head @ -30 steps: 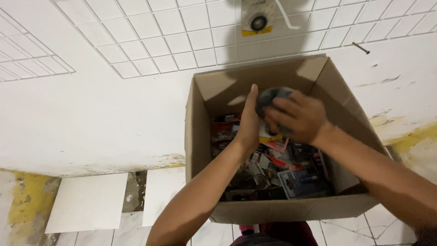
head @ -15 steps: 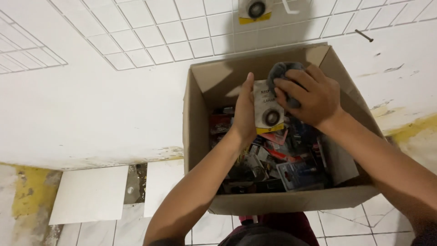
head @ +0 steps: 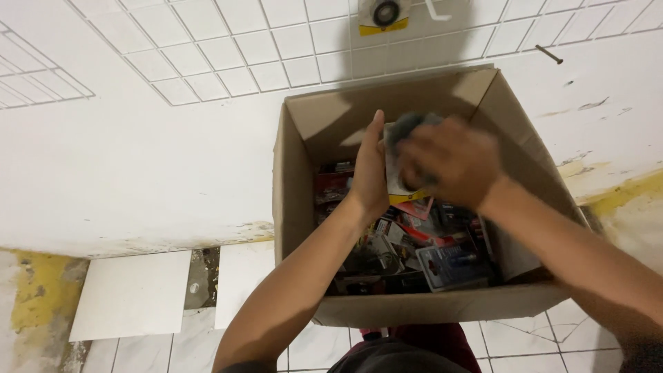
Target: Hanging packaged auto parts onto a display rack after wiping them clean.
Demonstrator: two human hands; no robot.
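Observation:
An open cardboard box [head: 414, 311] stands in front of me, filled with several small packaged items [head: 442, 266] in red, blue and grey. My left hand [head: 369, 173] is inside the box, palm flat against the side of a white and yellow packaged item [head: 395, 181]. My right hand [head: 449, 160], blurred, grips the same package from the right, with a dark grey round part [head: 409, 124] showing at its top. Both hands hold it above the other contents.
A white tiled wall [head: 173, 48] rises behind the box. A similar yellow and white package [head: 384, 15] hangs on the wall above. A nail [head: 549, 54] sticks out at upper right. White floor tiles [head: 131, 293] lie at lower left.
The package has been lifted a little higher in the box between both hands. My right hand has moved over it and is now blurred. The camera view has shifted slightly.

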